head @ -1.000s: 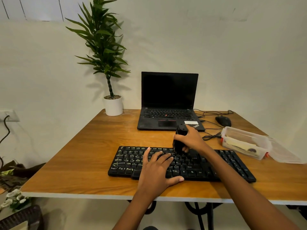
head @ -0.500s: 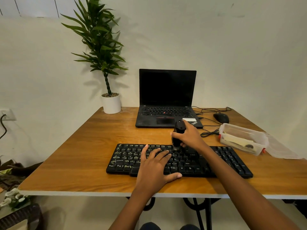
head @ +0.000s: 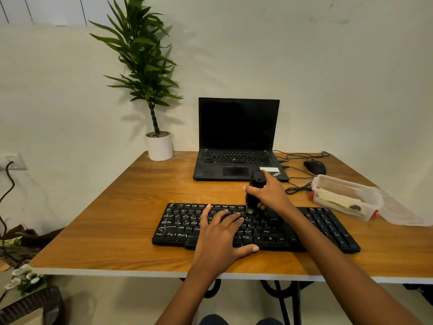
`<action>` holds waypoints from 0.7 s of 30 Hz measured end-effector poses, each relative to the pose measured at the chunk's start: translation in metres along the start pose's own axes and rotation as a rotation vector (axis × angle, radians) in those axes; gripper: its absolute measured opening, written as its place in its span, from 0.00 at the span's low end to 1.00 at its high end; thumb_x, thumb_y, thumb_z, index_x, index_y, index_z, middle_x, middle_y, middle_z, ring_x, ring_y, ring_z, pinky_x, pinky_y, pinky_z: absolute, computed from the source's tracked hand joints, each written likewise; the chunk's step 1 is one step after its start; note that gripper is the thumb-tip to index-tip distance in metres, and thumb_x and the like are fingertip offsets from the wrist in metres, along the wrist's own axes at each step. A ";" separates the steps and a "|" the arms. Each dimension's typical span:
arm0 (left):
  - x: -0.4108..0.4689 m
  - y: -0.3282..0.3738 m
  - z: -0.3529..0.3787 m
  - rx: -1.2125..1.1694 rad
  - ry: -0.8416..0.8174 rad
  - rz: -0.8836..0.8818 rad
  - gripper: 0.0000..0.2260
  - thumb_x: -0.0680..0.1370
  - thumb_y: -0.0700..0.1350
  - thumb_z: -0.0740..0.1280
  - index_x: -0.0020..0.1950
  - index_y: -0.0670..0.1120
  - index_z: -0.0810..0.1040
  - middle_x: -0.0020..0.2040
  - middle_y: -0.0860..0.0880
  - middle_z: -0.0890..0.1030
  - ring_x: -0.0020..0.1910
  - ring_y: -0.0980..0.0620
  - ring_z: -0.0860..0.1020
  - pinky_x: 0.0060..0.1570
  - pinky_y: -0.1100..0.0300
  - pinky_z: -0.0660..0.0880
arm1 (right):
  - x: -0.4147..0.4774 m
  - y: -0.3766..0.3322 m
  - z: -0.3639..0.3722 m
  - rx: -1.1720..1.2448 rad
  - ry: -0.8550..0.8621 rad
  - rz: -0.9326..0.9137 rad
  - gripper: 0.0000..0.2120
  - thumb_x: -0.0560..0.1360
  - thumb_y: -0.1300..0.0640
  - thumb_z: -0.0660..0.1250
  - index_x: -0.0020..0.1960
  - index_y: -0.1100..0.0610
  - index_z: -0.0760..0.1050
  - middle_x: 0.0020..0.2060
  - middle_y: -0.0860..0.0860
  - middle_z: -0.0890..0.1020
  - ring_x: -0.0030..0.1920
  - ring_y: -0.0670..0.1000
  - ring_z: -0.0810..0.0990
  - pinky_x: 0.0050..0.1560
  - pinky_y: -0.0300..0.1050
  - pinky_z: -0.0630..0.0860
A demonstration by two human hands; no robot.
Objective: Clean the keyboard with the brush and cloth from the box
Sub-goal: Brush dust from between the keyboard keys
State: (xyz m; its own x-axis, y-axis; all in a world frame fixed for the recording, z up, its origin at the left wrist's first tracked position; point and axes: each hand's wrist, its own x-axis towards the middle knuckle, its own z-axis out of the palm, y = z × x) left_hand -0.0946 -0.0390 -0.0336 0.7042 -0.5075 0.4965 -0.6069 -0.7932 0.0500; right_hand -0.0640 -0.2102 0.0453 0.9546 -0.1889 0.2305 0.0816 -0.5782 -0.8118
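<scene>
I am at the brushing step. My right hand (head: 271,193) is clamped around the black brush (head: 255,191), held nearly upright with its bristle end down on the top rows of the keyboard (head: 328,226). My left hand (head: 220,240) lies flat and spread on the keys just nearer me, pinning the board to the counter (head: 117,219). The box (head: 346,195) sits open to the right of my right hand, near but apart; something pale lies inside, probably the cloth. Next, I judge, comes working the bristles along the remaining rows, then reaching right for the cloth. Key legends such as Ctrl and Alt are readable under my left hand; the laptop (head: 236,137) beyond bears a corner logo too small to read.
</scene>
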 end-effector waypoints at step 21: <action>0.000 0.000 0.001 -0.003 -0.002 0.000 0.36 0.73 0.74 0.44 0.55 0.54 0.82 0.56 0.57 0.81 0.58 0.54 0.78 0.69 0.44 0.50 | -0.021 -0.006 0.017 -0.066 0.093 -0.019 0.10 0.68 0.51 0.70 0.42 0.50 0.68 0.37 0.51 0.78 0.34 0.53 0.78 0.36 0.51 0.77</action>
State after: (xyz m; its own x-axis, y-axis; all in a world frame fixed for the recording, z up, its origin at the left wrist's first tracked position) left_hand -0.0945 -0.0395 -0.0340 0.7048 -0.5081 0.4951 -0.6080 -0.7922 0.0526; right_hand -0.0795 -0.1898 0.0361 0.9220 -0.2489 0.2967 0.0771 -0.6329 -0.7704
